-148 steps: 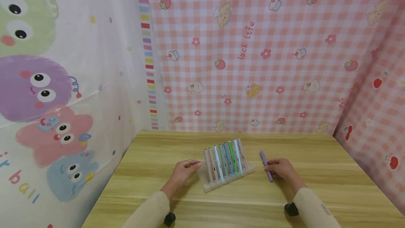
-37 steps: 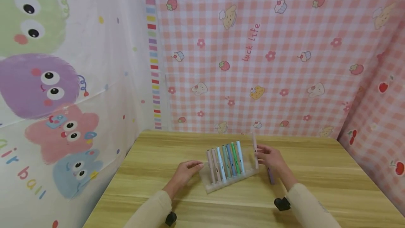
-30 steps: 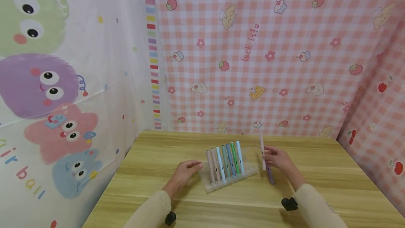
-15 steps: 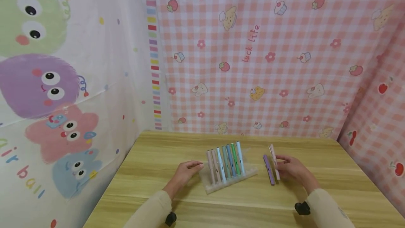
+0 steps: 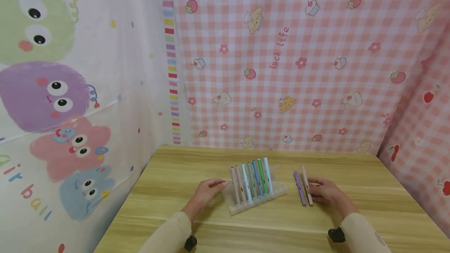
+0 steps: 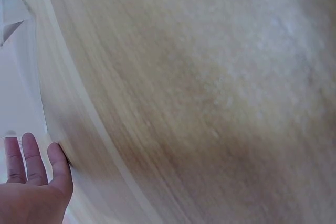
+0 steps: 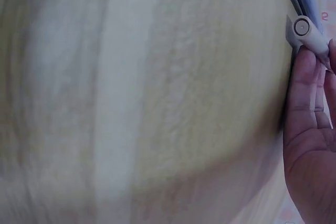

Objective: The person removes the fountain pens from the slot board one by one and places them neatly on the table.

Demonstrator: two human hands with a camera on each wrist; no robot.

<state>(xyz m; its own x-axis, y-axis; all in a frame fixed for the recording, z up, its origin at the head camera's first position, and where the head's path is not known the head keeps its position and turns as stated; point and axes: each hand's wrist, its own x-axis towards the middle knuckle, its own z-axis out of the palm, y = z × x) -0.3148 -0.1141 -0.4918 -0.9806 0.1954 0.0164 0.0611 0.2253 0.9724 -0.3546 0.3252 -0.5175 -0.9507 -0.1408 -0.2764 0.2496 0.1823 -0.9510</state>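
Observation:
A translucent pen rack (image 5: 277,193) stands mid-table, with several pens (image 5: 256,179) leaning in it in beige, light blue, grey-green, blue and green. At its left edge rests my left hand (image 5: 205,193), whose fingers (image 6: 34,163) are extended in the left wrist view. To the right of the rack a purple pen (image 5: 300,189) lies on the table. Beside it, almost parallel, is a pale pink pen (image 5: 305,179), pinched by my right hand (image 5: 327,191). The right wrist view shows both pens' round ends close together, the pale pink pen (image 7: 310,35) at the fingertips.
The wooden table (image 5: 211,229) runs back to a pink checked cloth (image 5: 225,81). A white cloth with cartoon figures (image 5: 116,69) hangs on the left, and another patterned cloth (image 5: 422,136) on the right. The rack's right end holds no pen.
The pale pink pen has left the rack's right end; my right hand carried it rightward and lowered it beside the purple pen, released earlier. My left hand stays at the rack.

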